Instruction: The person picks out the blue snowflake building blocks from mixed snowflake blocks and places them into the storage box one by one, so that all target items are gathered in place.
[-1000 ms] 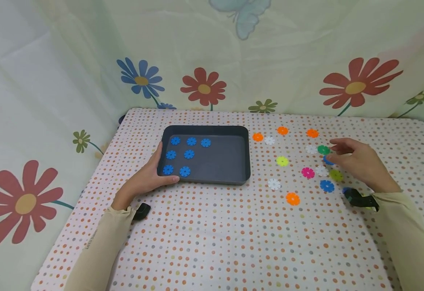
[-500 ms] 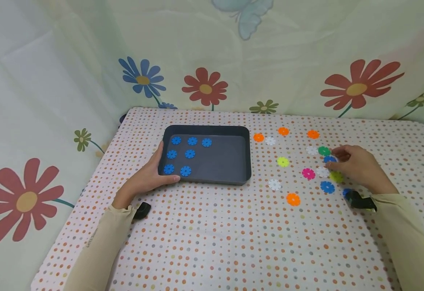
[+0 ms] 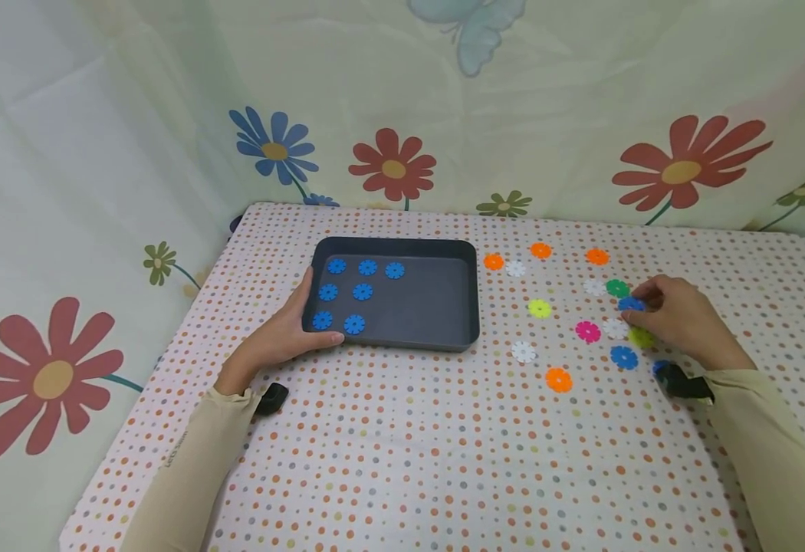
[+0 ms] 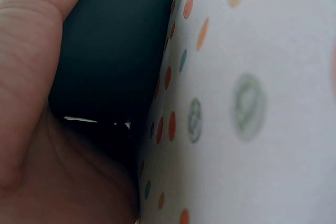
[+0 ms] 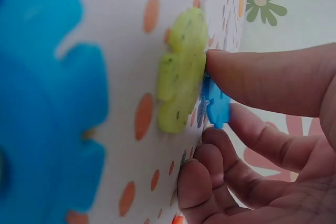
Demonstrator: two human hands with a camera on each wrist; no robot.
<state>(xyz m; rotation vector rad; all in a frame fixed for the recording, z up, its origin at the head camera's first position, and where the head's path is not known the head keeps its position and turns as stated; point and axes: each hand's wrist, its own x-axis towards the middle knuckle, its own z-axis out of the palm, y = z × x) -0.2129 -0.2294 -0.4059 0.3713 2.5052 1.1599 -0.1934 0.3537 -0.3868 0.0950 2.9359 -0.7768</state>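
Note:
My left hand [image 3: 280, 333] holds the near left corner of a dark grey baking tray [image 3: 437, 303]. Its fingers lie along the left side, and the thumb lies along the front wall. The left wrist view shows the tray's outer wall [image 4: 115, 40] against that hand. Several blue snowflake discs [image 3: 363, 291] lie flat in the tray's left part. On the right, my right hand [image 3: 685, 318] pinches another blue snowflake disc [image 5: 218, 103] between thumb and fingers; the disc is tilted, close to the tablecloth. Near this hand lie a green disc [image 3: 618, 288] and a yellow-green disc [image 5: 181, 74].
Loose discs are scattered right of the tray: orange [image 3: 559, 379], white [image 3: 524, 352], yellow [image 3: 540, 309], pink [image 3: 588, 331] and blue [image 3: 624, 357]. A dotted cloth [image 3: 409, 460] covers the table. A flowered curtain [image 3: 547, 100] hangs behind it.
My right hand has come down slightly onto the blue disc beside the green one and now pinches it, tilting it. The left hand stays at the tray corner.

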